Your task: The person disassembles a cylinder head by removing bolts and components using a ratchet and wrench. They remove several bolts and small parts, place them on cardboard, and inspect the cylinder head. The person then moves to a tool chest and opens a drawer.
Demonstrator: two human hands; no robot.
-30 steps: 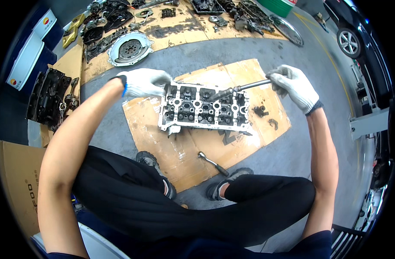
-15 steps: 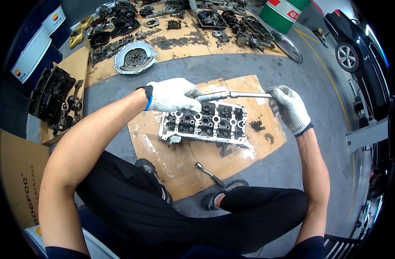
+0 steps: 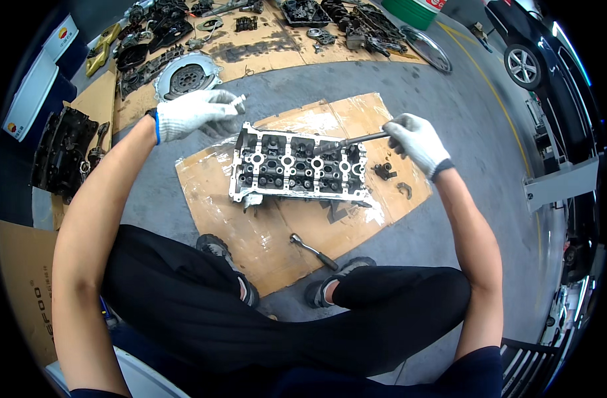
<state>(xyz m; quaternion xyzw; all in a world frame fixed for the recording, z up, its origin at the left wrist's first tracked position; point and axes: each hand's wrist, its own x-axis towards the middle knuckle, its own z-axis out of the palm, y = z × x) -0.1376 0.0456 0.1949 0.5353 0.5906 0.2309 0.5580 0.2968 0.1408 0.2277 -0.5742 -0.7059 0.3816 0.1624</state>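
Your left hand (image 3: 192,113) has lifted off the cylinder head (image 3: 298,167) and now hovers up and to its left, gloved fingers pinching a small metal piece (image 3: 239,100). That ribbed, silvery cast head lies flat on greasy cardboard (image 3: 356,219). Your right hand (image 3: 415,140) grips a slim steel ratchet handle (image 3: 351,140), wrist cocked.

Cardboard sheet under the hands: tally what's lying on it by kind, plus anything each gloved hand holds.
Cylinder head: 1
Long-handled wrenches: 2, one in the right hand with its tip on the head, one loose ratchet by the shoes
Small dark loose parts: 2, right of the head
Small pale piece in the left hand: 1, kind unclear
Total: 6
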